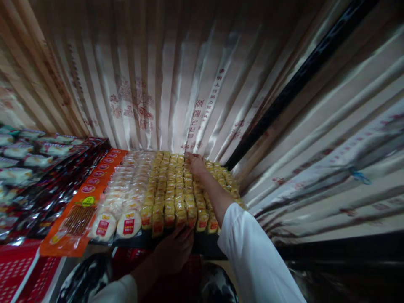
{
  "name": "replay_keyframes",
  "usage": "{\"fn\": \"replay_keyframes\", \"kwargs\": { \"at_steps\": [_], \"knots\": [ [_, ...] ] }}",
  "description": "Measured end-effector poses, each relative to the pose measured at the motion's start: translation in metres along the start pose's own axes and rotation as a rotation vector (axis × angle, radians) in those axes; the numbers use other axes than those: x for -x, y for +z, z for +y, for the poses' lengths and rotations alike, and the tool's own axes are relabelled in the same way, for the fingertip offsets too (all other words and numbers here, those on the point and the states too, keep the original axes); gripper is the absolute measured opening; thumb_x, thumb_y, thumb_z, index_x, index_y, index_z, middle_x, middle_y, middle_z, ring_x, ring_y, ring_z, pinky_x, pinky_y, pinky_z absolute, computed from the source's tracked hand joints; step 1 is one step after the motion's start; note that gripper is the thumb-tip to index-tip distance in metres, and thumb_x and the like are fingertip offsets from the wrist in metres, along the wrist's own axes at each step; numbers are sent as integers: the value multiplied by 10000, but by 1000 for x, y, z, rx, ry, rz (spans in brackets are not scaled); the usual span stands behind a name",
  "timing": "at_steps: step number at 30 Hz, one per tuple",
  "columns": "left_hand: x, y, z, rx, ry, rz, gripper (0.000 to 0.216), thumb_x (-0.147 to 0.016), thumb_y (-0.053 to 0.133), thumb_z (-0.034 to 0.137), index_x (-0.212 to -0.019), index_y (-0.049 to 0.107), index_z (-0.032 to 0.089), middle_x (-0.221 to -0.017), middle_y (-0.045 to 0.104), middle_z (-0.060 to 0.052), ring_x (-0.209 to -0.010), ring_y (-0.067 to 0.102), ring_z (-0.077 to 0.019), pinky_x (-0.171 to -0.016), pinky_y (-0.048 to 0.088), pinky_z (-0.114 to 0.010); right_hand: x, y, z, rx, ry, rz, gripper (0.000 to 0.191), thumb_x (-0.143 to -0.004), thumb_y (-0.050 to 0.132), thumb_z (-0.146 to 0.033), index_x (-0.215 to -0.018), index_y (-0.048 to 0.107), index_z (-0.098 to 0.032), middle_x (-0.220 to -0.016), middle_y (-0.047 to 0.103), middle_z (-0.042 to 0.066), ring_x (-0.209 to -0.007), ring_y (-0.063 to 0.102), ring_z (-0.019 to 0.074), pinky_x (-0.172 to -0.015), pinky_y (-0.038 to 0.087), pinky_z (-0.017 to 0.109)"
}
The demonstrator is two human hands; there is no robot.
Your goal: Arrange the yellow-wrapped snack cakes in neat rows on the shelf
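Observation:
Rows of yellow-wrapped snack packs (170, 185) stand tightly lined up on a dark display surface, some with red labels at their front ends. My right hand (196, 164) reaches across them to the far end of one row, its fingers curled on the packs there. At the near end of about the same row, my left hand (176, 249) is in shadow, with its fingertips closed against the front packs. Part of its grip is hidden. To the left lie two rows of round white rice crackers (128, 223) in clear wrappers, with red labels.
Left of the crackers is an orange snack pack (102, 176) with brown sticks in a clear window, then dark shiny packets (63, 189) and white packets (19, 149). Red baskets (19, 267) stand below. Pleated printed curtains (176, 84) and a slanted dark pole (284, 92) border the display.

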State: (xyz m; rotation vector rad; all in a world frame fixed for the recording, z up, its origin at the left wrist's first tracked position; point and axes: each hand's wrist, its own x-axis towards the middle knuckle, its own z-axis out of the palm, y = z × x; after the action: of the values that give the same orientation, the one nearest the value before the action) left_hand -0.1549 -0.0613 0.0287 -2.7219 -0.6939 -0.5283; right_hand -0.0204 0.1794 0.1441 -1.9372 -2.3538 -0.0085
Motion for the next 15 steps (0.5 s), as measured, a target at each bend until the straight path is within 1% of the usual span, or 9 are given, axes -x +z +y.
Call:
{"fn": "replay_keyframes", "kwargs": {
  "at_steps": [3,7,11,15],
  "knots": [
    [0,0,1,0,-7,3,380,-932,356,282,-1191,577,112,-1261,573,-99,-1245,429,-252,-1111,170,-471,2,-3,2,10,8,-32,508,-832,481,-237,-1332,385,-221,-1229,562,120,-1249,366,261,-944,322,389],
    [0,-1,0,6,-9,-35,397,-938,335,290,-1204,568,109,-1257,574,-101,-1246,426,-246,-1112,180,-468,-5,-1,2,35,17,-46,497,-832,489,-252,-1318,384,-225,-1269,529,134,-1266,336,278,-955,304,410],
    [-1,-2,0,3,-6,-35,405,-939,333,290,-1216,557,97,-1267,568,-91,-1254,408,-250,-1115,166,-467,-16,3,2,49,44,-51,490,-810,511,-223,-1289,413,-198,-1246,546,150,-1245,359,286,-966,284,434],
    [-1,-2,0,2,5,-49,404,-932,345,297,-1207,566,100,-1267,567,-104,-1240,421,-252,-1106,163,-474,-20,5,1,47,28,-55,464,-825,485,-219,-1285,425,-213,-1185,592,116,-1201,419,267,-944,315,422]
  ]
}}
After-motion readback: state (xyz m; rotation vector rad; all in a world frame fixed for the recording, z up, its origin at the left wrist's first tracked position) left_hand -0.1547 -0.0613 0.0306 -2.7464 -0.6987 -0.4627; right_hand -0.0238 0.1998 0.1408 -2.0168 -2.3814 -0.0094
